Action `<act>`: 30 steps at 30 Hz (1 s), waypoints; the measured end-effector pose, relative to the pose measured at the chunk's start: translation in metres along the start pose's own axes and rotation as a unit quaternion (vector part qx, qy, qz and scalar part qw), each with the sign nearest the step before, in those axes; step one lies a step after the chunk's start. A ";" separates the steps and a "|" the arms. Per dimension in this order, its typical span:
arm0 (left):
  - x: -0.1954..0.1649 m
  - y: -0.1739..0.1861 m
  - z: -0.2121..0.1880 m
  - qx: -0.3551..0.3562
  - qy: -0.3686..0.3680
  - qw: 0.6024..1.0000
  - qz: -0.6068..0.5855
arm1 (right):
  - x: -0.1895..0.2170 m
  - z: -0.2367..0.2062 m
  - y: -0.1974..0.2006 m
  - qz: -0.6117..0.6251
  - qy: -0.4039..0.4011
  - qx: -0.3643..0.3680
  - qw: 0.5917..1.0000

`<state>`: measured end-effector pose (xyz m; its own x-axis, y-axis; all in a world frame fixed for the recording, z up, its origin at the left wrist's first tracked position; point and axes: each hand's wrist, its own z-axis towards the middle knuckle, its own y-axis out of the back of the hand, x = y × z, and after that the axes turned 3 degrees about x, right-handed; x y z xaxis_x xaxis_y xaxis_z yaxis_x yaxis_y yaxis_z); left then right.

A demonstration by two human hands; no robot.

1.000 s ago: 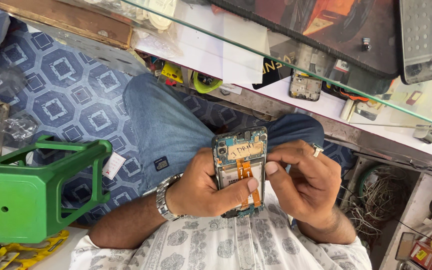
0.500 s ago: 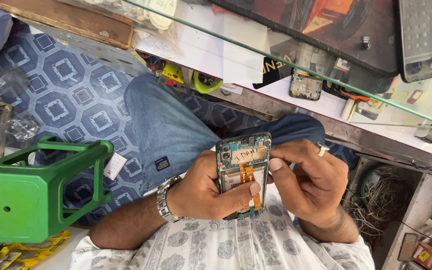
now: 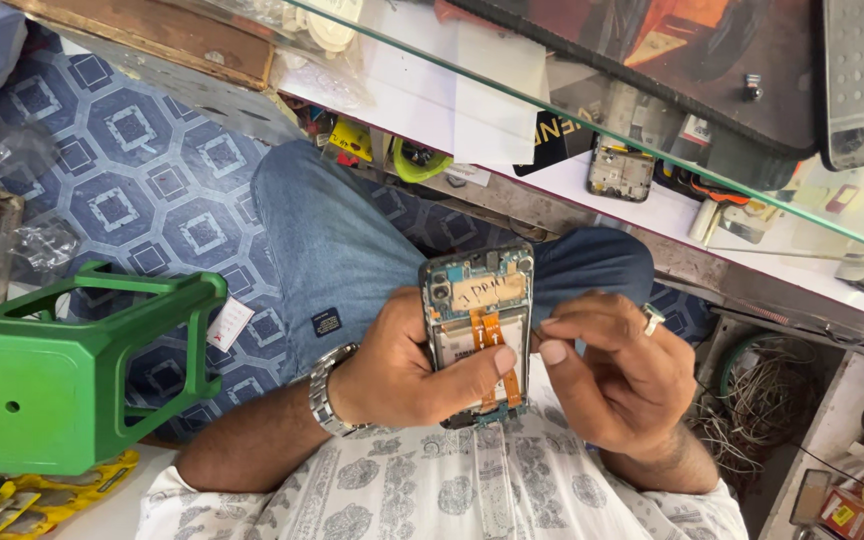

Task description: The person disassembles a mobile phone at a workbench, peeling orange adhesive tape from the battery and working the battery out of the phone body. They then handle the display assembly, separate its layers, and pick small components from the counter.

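Below glass counter edge [image 3: 512,95], both hands [image 3: 512,375] clamp opened phone [image 3: 477,330] over lap.

Under me the floor [image 3: 142,190] is covered in blue sheeting printed with grey hexagons and pale squares. At my left a green plastic stool [image 3: 62,375] lies on its side on that floor, and a crumpled scrap of clear plastic wrap [image 3: 42,245] lies just beyond it. Ahead runs a clear glass shelf [image 3: 592,110] with a white shelf [image 3: 652,205] beneath it. A worn wooden board [image 3: 162,35] lies at the upper left. To my right I see a tangle of thin pale wires [image 3: 772,410] in a recess under the shelving. Daylight falls evenly, without hard shadows.
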<state>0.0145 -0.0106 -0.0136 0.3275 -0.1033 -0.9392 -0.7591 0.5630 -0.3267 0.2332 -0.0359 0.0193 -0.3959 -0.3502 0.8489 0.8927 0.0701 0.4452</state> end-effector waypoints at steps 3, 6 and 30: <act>0.000 0.003 0.001 0.001 0.031 0.999 -0.021 | -0.009 -0.009 -0.003 0.004 -0.018 -0.001 1.000; -0.001 0.005 0.002 -0.019 0.060 0.996 -0.069 | -0.017 -0.021 -0.007 0.017 -0.023 -0.015 0.999; -0.025 -0.014 0.000 0.040 0.107 0.988 -0.100 | -0.011 -0.031 0.000 0.116 0.034 0.009 0.993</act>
<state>0.0169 -0.0156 0.0143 0.3341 -0.3855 -0.8601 -0.6416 0.5754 -0.5072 0.2446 -0.0604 0.0011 -0.1643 -0.3852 0.9081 0.9540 0.1720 0.2455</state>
